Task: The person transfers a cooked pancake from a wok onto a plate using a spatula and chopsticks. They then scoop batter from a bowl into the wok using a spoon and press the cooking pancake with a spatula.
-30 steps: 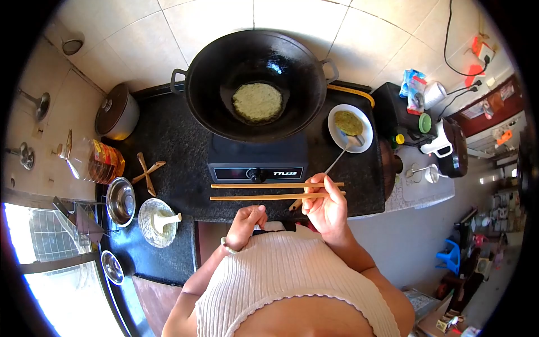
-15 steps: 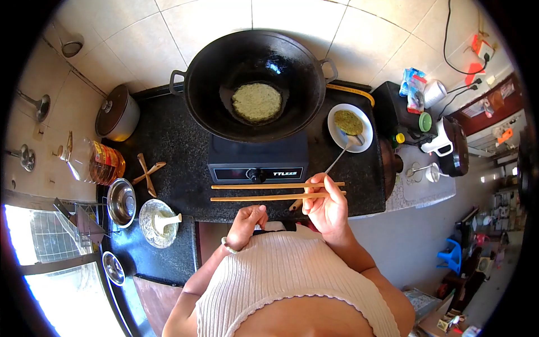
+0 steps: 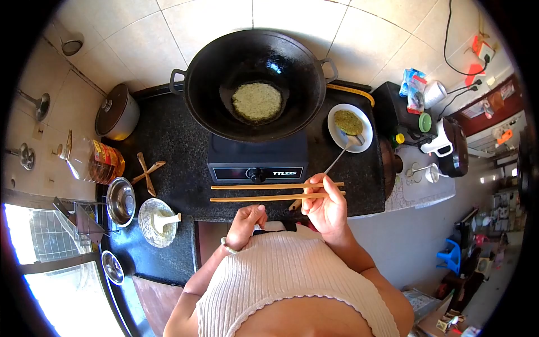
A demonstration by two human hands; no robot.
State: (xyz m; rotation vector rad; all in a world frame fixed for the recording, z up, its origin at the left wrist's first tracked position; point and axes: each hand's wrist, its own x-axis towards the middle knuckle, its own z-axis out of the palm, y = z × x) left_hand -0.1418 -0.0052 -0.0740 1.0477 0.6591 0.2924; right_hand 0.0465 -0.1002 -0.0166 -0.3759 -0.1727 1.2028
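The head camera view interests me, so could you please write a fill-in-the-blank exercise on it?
The right hand holds ____ long wooden chopsticks.
The clear plastic bottle of amber liquid stands to the ____ of the round black metal wok.
The shallow round dish right of the wok is ____.
Missing words: two; left; white.

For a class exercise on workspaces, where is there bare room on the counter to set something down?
Black counter shows bare between the crossed wooden stand and the cooker, and, more narrowly, right of the spoon handle, nearer than the white dish. The left is crowded with pot, oil bottle and steel bowl; chopsticks hang before the cooker.
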